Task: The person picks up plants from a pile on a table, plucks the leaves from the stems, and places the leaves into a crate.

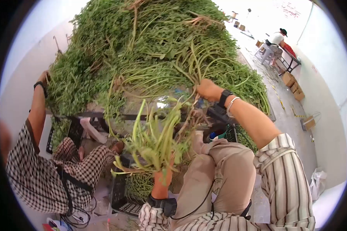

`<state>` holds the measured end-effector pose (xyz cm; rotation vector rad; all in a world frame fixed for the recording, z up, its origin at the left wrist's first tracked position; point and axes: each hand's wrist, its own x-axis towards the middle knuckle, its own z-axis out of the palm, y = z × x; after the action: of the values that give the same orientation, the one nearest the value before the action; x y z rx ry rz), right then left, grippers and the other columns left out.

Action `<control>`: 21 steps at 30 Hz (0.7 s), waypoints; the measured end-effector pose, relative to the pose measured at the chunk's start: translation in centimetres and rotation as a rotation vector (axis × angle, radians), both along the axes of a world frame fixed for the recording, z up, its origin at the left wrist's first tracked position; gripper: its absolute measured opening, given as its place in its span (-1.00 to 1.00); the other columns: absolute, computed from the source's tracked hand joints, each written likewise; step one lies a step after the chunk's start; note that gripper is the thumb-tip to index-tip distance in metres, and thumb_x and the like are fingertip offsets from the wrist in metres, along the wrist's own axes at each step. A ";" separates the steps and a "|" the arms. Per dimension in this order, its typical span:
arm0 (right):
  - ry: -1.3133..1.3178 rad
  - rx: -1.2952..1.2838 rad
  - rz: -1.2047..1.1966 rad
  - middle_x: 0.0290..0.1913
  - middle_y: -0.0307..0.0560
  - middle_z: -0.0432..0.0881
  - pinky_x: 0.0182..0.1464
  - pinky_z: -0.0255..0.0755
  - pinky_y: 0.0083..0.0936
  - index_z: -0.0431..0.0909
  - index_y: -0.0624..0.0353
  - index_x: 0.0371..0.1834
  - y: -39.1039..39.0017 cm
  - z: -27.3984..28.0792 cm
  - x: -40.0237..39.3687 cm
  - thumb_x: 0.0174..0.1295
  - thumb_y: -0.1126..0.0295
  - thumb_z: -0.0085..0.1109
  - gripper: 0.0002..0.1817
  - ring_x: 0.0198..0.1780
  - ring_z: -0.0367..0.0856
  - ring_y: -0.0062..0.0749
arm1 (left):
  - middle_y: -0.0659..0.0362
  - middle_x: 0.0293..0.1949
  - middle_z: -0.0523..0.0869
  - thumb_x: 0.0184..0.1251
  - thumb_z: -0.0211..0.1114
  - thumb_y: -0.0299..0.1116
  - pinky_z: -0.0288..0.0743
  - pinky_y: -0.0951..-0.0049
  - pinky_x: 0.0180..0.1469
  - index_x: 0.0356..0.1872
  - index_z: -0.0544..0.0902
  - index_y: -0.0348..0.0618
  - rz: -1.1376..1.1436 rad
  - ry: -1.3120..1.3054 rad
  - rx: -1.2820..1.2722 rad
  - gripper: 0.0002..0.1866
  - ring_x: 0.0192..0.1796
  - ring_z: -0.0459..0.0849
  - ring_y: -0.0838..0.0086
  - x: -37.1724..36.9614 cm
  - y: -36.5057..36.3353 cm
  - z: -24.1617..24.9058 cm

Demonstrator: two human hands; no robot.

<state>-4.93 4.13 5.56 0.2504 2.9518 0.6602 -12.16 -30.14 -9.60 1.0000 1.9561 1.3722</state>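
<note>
My left hand (164,176) is low in front of my lap, its fingers wrapped round a loose bunch of pale green stems (154,138) that fans upward and hides part of the hand. Farther up and to the right, my right hand (209,90) is closed on a leafy plant (196,65) by its stems, at the near edge of the heap. Brownish roots or stalks (189,121) hang below that hand. In front of both hands rises a large heap of leafy green plants (150,46) on a table.
At my left a co-worker in checked clothes (34,173) reaches a hand (43,78) to the heap. A black crate (121,198) with green stems stands on the floor between us. Farther right are cardboard boxes (293,85), another seated person (275,40) and a white bag (317,181).
</note>
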 end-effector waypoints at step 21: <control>0.575 -1.098 -0.689 -0.73 -0.03 0.40 -0.57 0.24 -0.32 0.44 0.30 -0.65 -1.0 2.4 1.0 0.16 0.35 0.08 -0.71 -0.65 0.41 -0.28 | -0.03 0.22 0.40 0.39 0.16 -0.32 0.53 0.09 0.10 0.35 0.24 -0.10 0.485 -1.217 0.745 -0.45 0.18 0.47 0.12 -3.6 -7.5 2.8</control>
<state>-3.90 3.12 7.99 1.3493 2.8150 -1.2250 -15.80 -37.60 -6.77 -0.2030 0.7438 2.2735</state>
